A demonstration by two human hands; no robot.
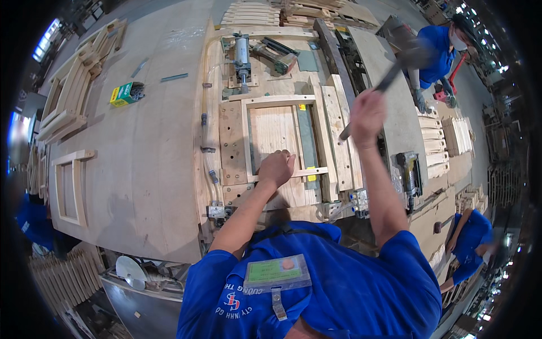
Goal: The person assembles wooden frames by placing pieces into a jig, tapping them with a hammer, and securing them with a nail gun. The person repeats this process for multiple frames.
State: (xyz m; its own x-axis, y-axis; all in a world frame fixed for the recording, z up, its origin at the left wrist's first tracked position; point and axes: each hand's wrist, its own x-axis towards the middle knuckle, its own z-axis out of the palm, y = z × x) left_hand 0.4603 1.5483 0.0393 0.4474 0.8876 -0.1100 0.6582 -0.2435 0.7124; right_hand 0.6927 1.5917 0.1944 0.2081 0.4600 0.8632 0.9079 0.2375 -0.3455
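Observation:
My right hand point(368, 116) is raised at the right of the jig, closed round the handle of a hammer point(388, 78). Its dark head is smeared by motion at the upper right. A pale wooden frame point(279, 101) lies in the jig point(230, 138) in front of me. My left hand point(276, 168) rests at its near rail with the fingers curled over the wood. Beyond the frame, a metal air cylinder point(241, 56) points toward it. A nail gun point(278, 59) lies beside that cylinder.
On the left tabletop point(161, 135) are a green and yellow box point(126, 94), a small wooden frame point(72, 186) and stacked frames point(73, 85). A second nail gun point(410, 174) sits at right. Two co-workers in blue, one far right point(437, 53), one lower right point(471, 240), stand near wooden parts.

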